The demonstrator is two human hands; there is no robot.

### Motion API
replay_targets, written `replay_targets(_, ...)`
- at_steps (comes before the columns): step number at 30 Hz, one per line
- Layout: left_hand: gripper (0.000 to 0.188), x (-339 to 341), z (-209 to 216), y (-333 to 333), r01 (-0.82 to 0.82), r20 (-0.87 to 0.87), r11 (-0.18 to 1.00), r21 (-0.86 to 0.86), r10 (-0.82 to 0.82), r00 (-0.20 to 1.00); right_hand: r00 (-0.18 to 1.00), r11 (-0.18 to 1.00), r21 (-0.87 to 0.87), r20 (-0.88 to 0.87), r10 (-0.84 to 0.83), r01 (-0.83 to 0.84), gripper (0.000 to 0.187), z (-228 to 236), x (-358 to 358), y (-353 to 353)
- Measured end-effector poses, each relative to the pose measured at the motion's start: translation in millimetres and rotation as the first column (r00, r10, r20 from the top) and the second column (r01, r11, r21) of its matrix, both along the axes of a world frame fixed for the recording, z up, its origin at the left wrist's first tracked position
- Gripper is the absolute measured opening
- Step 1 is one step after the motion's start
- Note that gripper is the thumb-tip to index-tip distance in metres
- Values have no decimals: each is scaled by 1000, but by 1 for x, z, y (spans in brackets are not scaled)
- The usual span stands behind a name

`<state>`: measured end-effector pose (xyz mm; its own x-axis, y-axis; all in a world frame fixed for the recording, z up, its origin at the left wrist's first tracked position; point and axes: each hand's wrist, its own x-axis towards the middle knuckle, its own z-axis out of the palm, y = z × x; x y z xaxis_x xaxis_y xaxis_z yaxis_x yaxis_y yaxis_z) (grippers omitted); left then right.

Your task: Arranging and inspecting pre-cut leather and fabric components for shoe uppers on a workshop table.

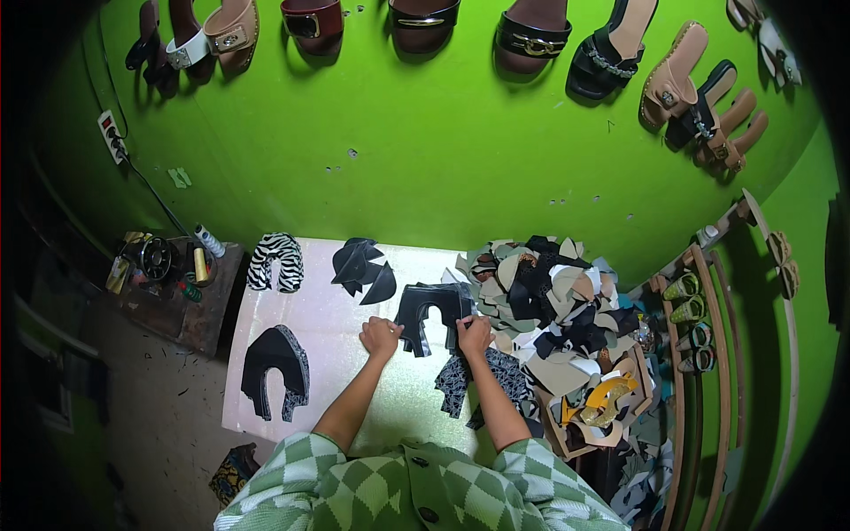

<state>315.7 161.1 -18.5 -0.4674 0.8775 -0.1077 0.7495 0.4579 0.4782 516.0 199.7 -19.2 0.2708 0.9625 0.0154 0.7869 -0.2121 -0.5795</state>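
Note:
A stack of black U-shaped sheet pieces (434, 292), apparently shoe-upper cutouts, lies on the pale table in front of me. My left hand (381, 338) is closed, its thumb and fingertips at the lower left leg of the stack. On the other side, my right hand (475, 336) pinches the right leg. Just below the right hand lie black-and-grey patterned pieces (450, 385), partly under my forearm. Further left rest a black U-shaped stack with patterned edges (257, 358), a zebra-striped U piece (263, 265) and several black curved scraps (359, 265).
A big heap of mixed scraps (531, 274) covers the table's right side, spilling around a box (567, 442). A sewing-machine-like bench (208, 310) with thread spools stands left. Sandals (425, 31) hang on the green wall; a wooden rack (699, 265) stands right.

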Motion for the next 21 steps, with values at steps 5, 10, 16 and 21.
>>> replay_targets(5,22,-28,11,-18,-27,57,997,71,23,998,993,999,-32,-111,35,-39,24,-3,2,-12)
replay_targets(10,35,-108,14,-68,252,305,932,-259,-168,937,901,853,-346,-332,279,-391,26,-9,-14,-48)
replay_targets(16,38,-129,7,-125,300,164,811,-502,-252,954,821,680,-464,-381,426,-568,29,-40,-44,-106)
replay_targets(21,45,-121,9,-130,222,-148,842,-491,-332,932,825,728,-609,204,528,-315,27,-1,-85,-118)
